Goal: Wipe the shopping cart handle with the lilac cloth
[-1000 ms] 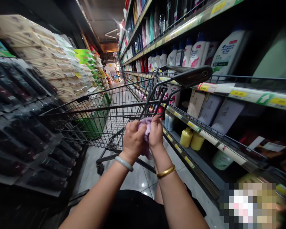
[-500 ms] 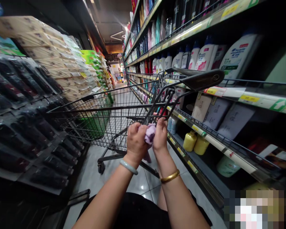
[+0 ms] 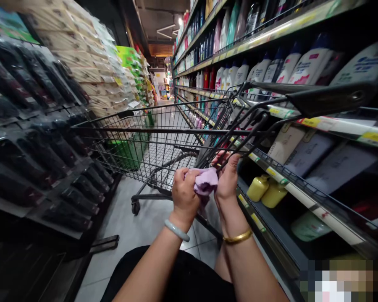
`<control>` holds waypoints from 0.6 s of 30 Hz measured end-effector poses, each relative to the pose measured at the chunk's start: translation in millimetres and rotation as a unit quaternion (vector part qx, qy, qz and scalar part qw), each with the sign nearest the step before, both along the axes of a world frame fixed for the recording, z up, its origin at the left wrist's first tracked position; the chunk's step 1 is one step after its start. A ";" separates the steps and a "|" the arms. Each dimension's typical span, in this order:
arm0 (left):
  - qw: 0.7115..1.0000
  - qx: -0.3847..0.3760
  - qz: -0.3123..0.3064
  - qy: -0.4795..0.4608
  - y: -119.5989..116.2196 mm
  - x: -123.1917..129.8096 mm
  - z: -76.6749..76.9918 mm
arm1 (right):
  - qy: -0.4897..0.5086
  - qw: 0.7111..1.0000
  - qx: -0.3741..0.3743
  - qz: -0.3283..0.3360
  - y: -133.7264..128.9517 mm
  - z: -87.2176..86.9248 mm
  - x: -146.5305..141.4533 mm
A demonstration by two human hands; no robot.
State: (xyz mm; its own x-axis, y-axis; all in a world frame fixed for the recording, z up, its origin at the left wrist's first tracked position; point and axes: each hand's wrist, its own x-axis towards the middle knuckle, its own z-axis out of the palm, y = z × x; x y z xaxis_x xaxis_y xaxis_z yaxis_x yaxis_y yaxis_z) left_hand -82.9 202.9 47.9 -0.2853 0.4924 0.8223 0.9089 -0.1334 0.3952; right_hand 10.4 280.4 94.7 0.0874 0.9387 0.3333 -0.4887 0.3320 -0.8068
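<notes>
The hands have drawn a little apart since half a second ago, so more of the cloth (image 3: 207,181) shows between them, and the cart (image 3: 164,131) sits farther right in view, its handle (image 3: 330,98) reaching across more of the shelves (image 3: 321,214). The left hand (image 3: 185,193) is clenched on the cloth, knuckles up. The lilac cloth lies bunched between the two hands, below the upright bars at the handle end of the cart, with a loose end hanging down beneath. The right hand (image 3: 227,178) is cupped, its thumb raised and its fingers reaching to the cart's bars; whether it grips a bar or only touches one, I cannot tell. A pale bracelet (image 3: 177,230) circles the left wrist and a gold bangle (image 3: 238,237) the right.

The cart stands at an angle over the tiled floor (image 3: 126,235), one wheel (image 3: 135,207) showing at its near side. On the lower right shelf, two yellow bottles (image 3: 257,188) stand side by side near the right hand, with boxes (image 3: 311,153) above and to the right. Across the aisle, dark packets (image 3: 50,147) hang in rows beside beige packs (image 3: 78,54) stacked high.
</notes>
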 end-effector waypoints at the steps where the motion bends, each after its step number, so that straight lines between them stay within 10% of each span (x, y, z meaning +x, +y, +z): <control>1: 1.000 -0.020 0.013 -0.005 1.1 -5.0 -7.1 | 0.012 1.000 -0.011 -0.002 -0.5 0.7 -1.2; 6: 0.990 -0.086 0.066 -0.092 3.5 -22.1 -50.9 | 0.038 0.999 -0.006 -0.008 -3.9 7.0 -6.7; 13: 0.992 -0.026 -0.047 -0.113 1.1 -0.8 -28.2 | 0.033 0.999 0.006 -0.013 -4.8 6.8 -13.9; 18: 0.921 -0.033 -0.030 -0.387 6.8 -26.1 -52.7 | 0.002 0.999 0.039 -0.028 -3.4 4.0 -17.0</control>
